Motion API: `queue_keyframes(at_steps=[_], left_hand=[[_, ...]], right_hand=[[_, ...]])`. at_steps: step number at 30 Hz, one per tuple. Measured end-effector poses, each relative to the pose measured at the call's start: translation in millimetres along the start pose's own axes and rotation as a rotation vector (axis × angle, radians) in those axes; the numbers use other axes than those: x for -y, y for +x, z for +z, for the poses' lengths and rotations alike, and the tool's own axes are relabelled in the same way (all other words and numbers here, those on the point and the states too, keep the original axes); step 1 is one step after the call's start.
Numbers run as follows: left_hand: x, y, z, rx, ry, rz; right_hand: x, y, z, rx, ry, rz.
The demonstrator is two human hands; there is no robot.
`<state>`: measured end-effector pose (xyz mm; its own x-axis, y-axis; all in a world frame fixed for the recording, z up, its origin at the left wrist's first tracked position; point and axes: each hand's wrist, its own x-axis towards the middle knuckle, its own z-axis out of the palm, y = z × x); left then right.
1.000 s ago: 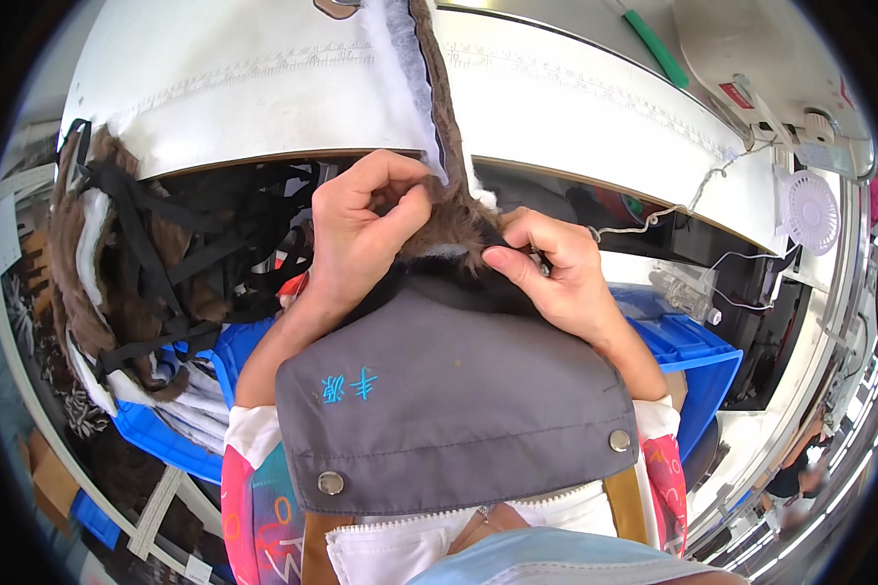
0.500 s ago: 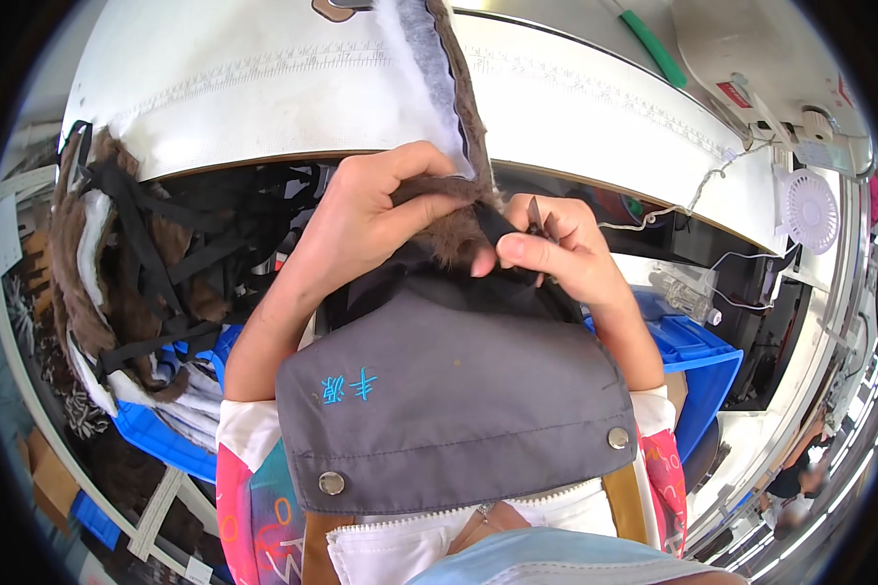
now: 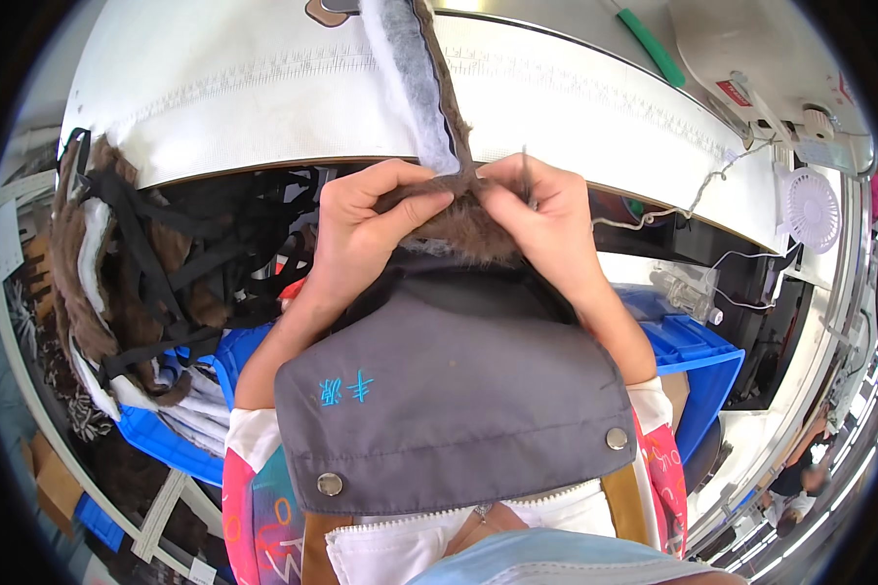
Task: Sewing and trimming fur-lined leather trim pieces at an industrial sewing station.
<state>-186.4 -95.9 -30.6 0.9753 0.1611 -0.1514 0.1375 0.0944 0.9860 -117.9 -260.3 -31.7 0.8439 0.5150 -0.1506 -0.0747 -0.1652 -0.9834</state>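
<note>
A long brown fur strip (image 3: 446, 83) with white fluffy padding (image 3: 400, 78) and a dark edge runs from the white table down to my hands. My left hand (image 3: 366, 210) is closed, pinching the fur between thumb and fingers. Close beside it, my right hand (image 3: 548, 210) pinches the same fur at the fold. Out of the right hand sticks a thin dark pointed tool (image 3: 527, 171), mostly hidden by the fingers; its kind cannot be made out. Below the fingers, a brown fur flap (image 3: 473, 234) hangs over my dark grey apron (image 3: 458, 380).
The white table (image 3: 244, 107) bears a printed ruler scale. At left, brown fur pieces with black straps (image 3: 146, 234) heap over a blue bin (image 3: 176, 444). Another blue bin (image 3: 698, 356) stands at right, near a small white fan (image 3: 810, 210) and a twisted cord (image 3: 693, 200).
My right hand has moved up and now pinches the fur beside the left hand. The black strip seen by its fingers no longer shows. The upper fur strip has shifted slightly left.
</note>
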Motion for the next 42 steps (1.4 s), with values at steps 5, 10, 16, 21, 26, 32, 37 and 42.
queue_keyframes(at_steps=[5,10,16,21,26,32,37,42], left_hand=[[-13,2,3,0.021,0.139,-0.028],[-22,8,2,-0.003,0.491,0.195],[-17,14,2,0.065,0.266,0.016],[-21,17,8,0.070,0.276,0.041],[-21,19,9,0.096,0.203,-0.018],[-15,20,6,0.115,0.147,-0.033],[-12,20,7,0.113,0.111,-0.031],[-13,18,8,0.114,0.126,-0.031]], right_hand=[[3,-2,-5,0.037,-0.024,0.013],[15,-4,-11,0.162,-0.282,-0.090],[22,-10,-30,0.016,-0.273,-0.035],[65,-30,-32,0.446,0.216,0.207],[19,-23,-8,0.366,0.749,0.546],[19,-24,-8,0.301,0.736,0.576],[16,-21,-9,0.307,0.629,0.525],[20,-18,-8,0.298,0.655,0.559]])
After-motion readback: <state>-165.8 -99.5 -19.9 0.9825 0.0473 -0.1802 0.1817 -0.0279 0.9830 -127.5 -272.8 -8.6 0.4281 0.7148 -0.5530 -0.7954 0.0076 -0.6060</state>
